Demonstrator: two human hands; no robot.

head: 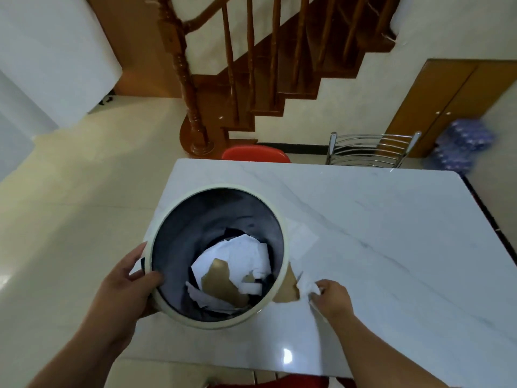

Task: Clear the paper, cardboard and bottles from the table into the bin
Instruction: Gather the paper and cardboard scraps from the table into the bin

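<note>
A round bin (173, 219) with a cream rim and a dark liner is held tilted over the table's near left corner. White paper and brown cardboard scraps lie inside it. My left hand (126, 284) grips the bin's near left rim, thumb inside. My right hand (333, 299) pinches a crumpled white paper (306, 287) on the table beside the bin. A brown cardboard piece (288, 289) lies partly under the bin's edge, next to that paper. A flat white paper sheet (302, 239) rests on the table just right of the bin.
The white marble table (391, 233) stretches to the right. A red chair (256, 154) and a chrome chair back (369, 149) stand at its far edge. A wooden staircase (251, 79) rises behind. A pack of bottles (461, 147) sits on the floor at right.
</note>
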